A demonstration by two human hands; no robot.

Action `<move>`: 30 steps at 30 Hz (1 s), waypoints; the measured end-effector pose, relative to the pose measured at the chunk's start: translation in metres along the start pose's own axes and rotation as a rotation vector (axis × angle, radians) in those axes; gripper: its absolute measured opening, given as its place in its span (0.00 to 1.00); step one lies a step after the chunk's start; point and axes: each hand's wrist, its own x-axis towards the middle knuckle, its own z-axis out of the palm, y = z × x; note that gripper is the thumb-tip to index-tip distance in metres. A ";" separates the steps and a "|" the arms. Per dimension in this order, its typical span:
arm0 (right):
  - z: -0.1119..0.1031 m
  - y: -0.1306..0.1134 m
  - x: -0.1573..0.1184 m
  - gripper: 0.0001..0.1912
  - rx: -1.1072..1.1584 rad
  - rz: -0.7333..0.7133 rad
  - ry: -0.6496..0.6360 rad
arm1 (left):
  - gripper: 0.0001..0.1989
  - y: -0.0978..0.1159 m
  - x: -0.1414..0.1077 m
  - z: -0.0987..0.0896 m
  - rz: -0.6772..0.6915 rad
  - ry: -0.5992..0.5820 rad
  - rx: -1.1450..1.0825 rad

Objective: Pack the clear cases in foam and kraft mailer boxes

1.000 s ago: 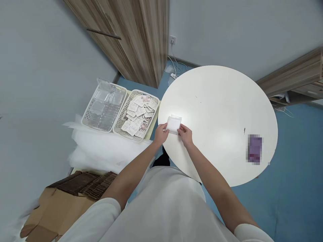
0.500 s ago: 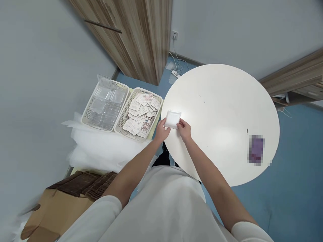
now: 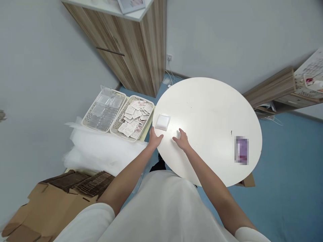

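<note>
A small white wrapped packet (image 3: 163, 122) lies flat near the left edge of the round white table (image 3: 207, 111). Just below it, my left hand (image 3: 155, 137) is open at the table's edge, thumb apart from the fingers. My right hand (image 3: 181, 139) hovers over the tabletop to the right of the packet, also open, with thumb and fingers spread. Neither hand holds anything. Whether the left fingertips still brush the packet's lower corner, I cannot tell.
Left of the table, one basket (image 3: 112, 129) holds clear plastic cases, another (image 3: 113, 130) printed cards. White foam sheeting (image 3: 101, 148) and folded cardboard boxes (image 3: 55, 208) lie nearer. A blurred purple item (image 3: 242, 150) rests on the table's right. A wooden cabinet (image 3: 131, 50) stands behind.
Both hands have let go of the white packet, which now lies on the table. They have drawn back towards me and opened. The camera view has shifted.
</note>
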 end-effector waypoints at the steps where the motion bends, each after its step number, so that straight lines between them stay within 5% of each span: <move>1: -0.009 0.005 -0.008 0.37 0.012 -0.018 -0.009 | 0.39 0.001 -0.007 0.001 -0.020 0.018 -0.002; 7: -0.053 0.043 -0.055 0.37 0.122 -0.083 -0.019 | 0.31 0.009 -0.063 0.012 -0.109 -0.077 -0.006; 10: -0.059 0.059 -0.068 0.35 0.102 -0.101 -0.029 | 0.26 0.009 -0.095 0.017 -0.098 -0.237 -0.024; 13: -0.055 0.063 -0.073 0.32 0.060 -0.158 -0.108 | 0.25 0.004 -0.124 0.017 -0.090 -0.270 -0.047; 24: 0.008 0.044 -0.083 0.27 -0.117 -0.352 -0.488 | 0.25 -0.054 -0.202 -0.030 -0.225 0.041 -0.147; 30: 0.059 0.014 -0.107 0.23 -0.309 -0.641 -0.572 | 0.18 -0.076 -0.244 -0.086 0.021 0.357 -0.112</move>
